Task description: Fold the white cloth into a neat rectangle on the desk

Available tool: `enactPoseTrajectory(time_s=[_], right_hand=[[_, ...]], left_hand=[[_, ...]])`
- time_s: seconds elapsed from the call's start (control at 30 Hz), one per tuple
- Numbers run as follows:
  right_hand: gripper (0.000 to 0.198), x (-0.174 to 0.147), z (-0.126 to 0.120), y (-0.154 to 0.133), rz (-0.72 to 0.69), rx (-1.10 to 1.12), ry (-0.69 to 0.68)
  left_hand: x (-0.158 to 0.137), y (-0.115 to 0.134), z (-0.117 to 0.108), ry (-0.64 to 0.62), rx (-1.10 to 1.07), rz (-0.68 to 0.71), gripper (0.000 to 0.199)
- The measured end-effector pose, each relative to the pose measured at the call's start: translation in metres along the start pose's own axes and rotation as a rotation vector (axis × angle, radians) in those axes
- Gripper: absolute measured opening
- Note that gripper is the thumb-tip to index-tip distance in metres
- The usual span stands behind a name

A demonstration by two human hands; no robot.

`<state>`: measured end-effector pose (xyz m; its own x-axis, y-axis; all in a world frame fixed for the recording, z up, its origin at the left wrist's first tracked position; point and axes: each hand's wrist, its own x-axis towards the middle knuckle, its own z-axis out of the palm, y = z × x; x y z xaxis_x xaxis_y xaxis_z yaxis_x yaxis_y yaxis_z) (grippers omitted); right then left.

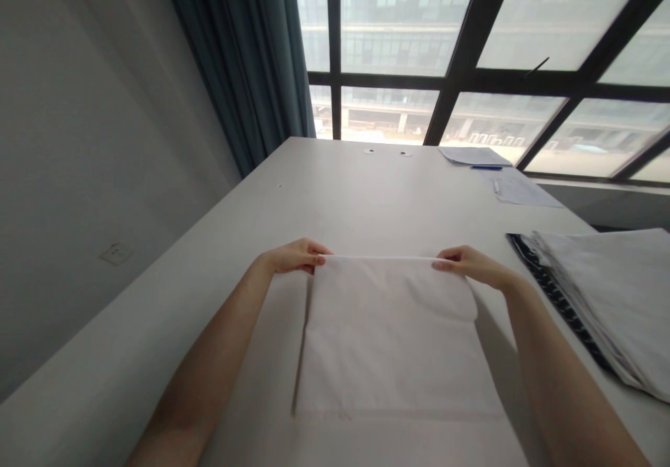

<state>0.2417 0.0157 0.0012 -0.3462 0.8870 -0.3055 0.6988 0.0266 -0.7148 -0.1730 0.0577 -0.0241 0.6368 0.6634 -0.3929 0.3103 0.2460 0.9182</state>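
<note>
A white cloth [392, 355] is stretched out in front of me, with its lower part reaching the bottom of the view. Its far edge is held up in a straight line between my two hands. My left hand [299, 255] pinches the far left corner between thumb and fingers. At the far right corner, my right hand [463, 263] grips the same edge, thumb on the near side. The cloth looks layered, with a crease across its middle and a bulge along the right side. The fingertips behind the edge are hidden.
A stack of folded white cloths [618, 292] with a black patterned piece [562, 299] under it lies at the right. Papers [474, 156] and a blue pen [486, 167] rest at the far right of the white table [335, 195]. Beyond are a dark curtain [251, 55] and windows.
</note>
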Motion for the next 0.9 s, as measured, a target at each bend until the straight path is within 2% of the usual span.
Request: enactPoseTrajectory(time_s=[0.43, 0.73, 0.9], right_hand=[[0.058, 0.001, -0.006, 0.015, 0.04, 0.055, 0.002], [0.058, 0.002, -0.005, 0.032, 0.122, 0.333, -0.011], [0.06, 0.003, -0.004, 0.036, 0.12, 0.375, 0.017]], left_hand=[[0.008, 0.007, 0.011, 0.114, 0.102, -0.014, 0.046], [0.007, 0.007, 0.009, 0.117, 0.124, -0.088, 0.051], [0.004, 0.015, 0.013, 0.153, 0.152, -0.118, 0.049]])
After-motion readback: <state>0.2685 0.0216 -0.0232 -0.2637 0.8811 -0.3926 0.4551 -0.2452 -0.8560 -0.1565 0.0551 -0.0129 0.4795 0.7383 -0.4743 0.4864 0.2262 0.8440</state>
